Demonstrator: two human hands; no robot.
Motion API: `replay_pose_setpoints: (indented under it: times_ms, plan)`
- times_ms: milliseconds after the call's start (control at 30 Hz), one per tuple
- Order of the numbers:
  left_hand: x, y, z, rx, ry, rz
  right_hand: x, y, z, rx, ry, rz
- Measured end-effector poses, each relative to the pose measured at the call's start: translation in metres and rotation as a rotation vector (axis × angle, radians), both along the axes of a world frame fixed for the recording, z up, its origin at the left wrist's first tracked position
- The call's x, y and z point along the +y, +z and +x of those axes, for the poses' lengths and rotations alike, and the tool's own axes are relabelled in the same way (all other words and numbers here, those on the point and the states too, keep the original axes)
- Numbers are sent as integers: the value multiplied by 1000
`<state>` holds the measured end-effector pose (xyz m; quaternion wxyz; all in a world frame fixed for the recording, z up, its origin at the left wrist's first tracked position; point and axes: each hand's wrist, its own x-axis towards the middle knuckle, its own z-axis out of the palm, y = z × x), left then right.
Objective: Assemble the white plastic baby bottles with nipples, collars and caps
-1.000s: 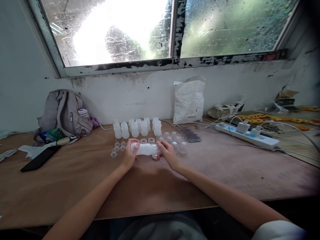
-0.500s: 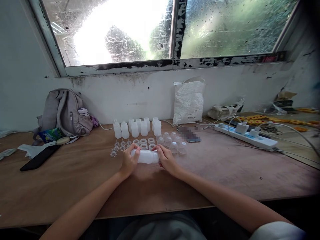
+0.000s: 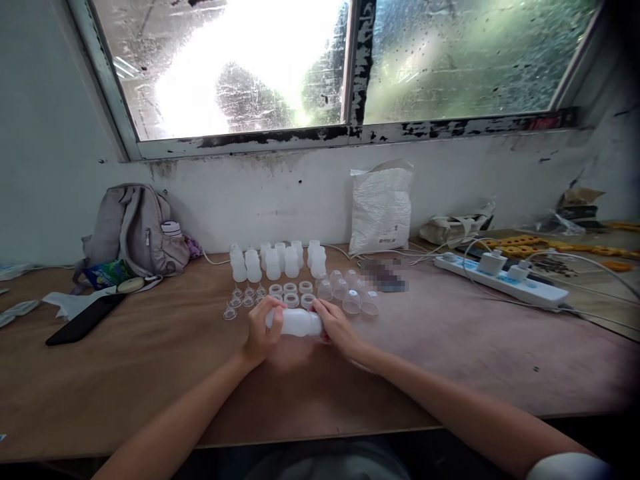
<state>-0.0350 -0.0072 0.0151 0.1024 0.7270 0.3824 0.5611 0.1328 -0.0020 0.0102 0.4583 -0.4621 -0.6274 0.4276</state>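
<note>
Bottle held crosswise, with loose parts just beyond

The likeliest trouble is a slip. The bottle looks smooth and round, so if either hand eased off, it could drop and roll across the bare stretch of desk toward the near edge. The second risk is a knock: the left hand and right hand are close to small, light pieces, and a swinging knuckle could scatter the rings or push the caps toward the right edge. The teats, off to the left, seem less exposed. A hard pinch might also dent the bottle, if its wall is thin.

The bottle is in both hands, near the middle of the desk's width, between the rings and the near edge. Whether its underside touches the desk cannot be told.

Its long axis runs left to right, nearly parallel to the near edge, while the standing bottles along the far edge are upright. Hands cover both ends, so which way the mouth points is unclear. The left fingers curl round the left end, thumb on the side; the right fingers pinch the right end.
</note>
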Motion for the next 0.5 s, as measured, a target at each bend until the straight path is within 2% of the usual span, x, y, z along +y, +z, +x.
replay_pose_setpoints:
  times_ms: [67,133,200,267,367,500]
  plan:
    - [7,-1,1,-152,98,-114,-2,6,-1,96,38,60]
    - [13,-2,2,-272,115,-213,-6,12,-2,160,73,161]
    - [17,-2,1,-295,84,-263,-8,19,-1,157,77,247]
    - [19,0,-1,-241,76,-242,-3,29,1,119,35,319]
    - [23,8,-7,-152,125,-138,27,57,1,84,-116,464]
    - [39,14,-29,65,227,-3,101,107,-13,-38,-326,634]
